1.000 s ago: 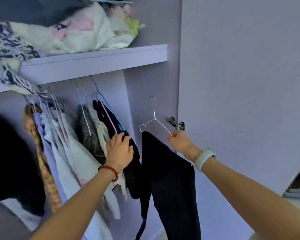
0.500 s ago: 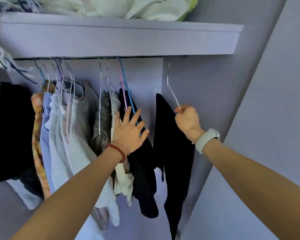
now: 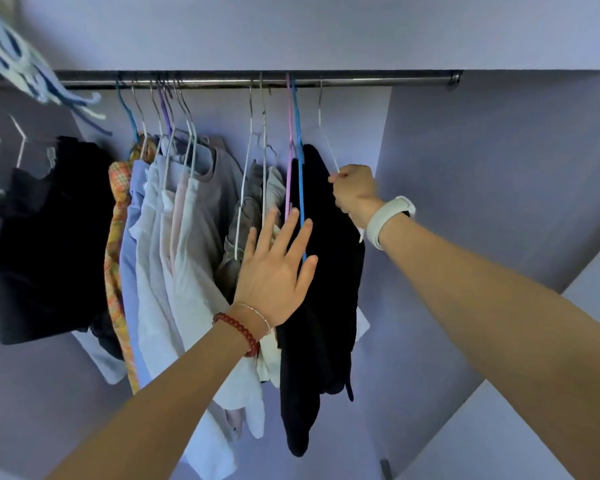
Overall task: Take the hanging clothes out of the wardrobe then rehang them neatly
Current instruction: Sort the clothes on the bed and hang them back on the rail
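A metal rail [image 3: 361, 79] runs across the wardrobe under the shelf. My right hand [image 3: 355, 192] pinches the shoulder of a white wire hanger [image 3: 323, 133] whose hook sits on the rail; a black garment [image 3: 329, 271] hangs from it. My left hand [image 3: 274, 268] is flat with fingers spread, pressing against the neighbouring clothes beside a blue hanger [image 3: 298, 150] and a pink hanger [image 3: 289, 140]. Several pale shirts [image 3: 174, 254] and an orange checked garment [image 3: 118, 244] hang further left.
A dark garment [image 3: 49, 237] hangs at the far left. A patterned blue and white cloth [image 3: 25, 67] droops from the shelf at the top left. The rail's right stretch and the wardrobe's side wall [image 3: 482, 202] are bare. The door edge [image 3: 499, 427] stands at the lower right.
The view has tilted up to show the rail. My right hand has lifted the white hanger with the black garment so its hook reaches the rail. My left hand has opened flat against the clothes.
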A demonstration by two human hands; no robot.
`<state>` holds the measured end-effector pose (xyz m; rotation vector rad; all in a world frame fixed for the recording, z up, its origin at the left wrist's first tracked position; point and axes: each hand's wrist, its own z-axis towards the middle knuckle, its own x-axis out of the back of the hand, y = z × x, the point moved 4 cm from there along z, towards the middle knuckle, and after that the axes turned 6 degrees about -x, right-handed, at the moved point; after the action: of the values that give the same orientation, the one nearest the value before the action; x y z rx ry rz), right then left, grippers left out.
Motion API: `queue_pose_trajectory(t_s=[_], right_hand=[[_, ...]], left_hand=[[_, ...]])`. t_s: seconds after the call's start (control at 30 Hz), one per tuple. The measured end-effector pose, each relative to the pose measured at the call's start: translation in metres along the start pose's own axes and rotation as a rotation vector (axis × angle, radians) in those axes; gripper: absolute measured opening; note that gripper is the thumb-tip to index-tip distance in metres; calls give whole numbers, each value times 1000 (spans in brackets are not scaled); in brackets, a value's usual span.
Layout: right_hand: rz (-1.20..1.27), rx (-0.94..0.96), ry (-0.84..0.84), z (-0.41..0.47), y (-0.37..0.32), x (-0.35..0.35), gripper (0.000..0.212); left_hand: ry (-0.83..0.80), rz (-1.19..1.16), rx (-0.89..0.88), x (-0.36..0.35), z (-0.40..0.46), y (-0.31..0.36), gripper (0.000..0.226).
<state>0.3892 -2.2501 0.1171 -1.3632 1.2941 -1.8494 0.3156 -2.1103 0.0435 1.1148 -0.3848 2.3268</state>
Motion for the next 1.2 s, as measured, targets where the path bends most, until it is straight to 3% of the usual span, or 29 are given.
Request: queue_pose_trajectory(t_s=[0.2,0.57,0.7,0.87,1.0,1.2], right_hand=[[167,-66,-257,-9,2,-15,21],[117,83,-307,-36,13,-24,38],[60,154,-153,-64,40,-14,42],[-268,232,168,-130,100,15,46],[-538,104,296,-210,176,34,46],[-611,-468,301,-380,300,72,54]], left_hand=[[113,-115,84,2,-7,-9,59],[80,-148,77,-2,-5,-9,53],[77,-174,107,-2,-15,-10,52],[94,-210,48,10,-53,16,55],[-107,-260,-42,-17,-111,60,55],[-588,-436,-309,-58,-217,172,55]])
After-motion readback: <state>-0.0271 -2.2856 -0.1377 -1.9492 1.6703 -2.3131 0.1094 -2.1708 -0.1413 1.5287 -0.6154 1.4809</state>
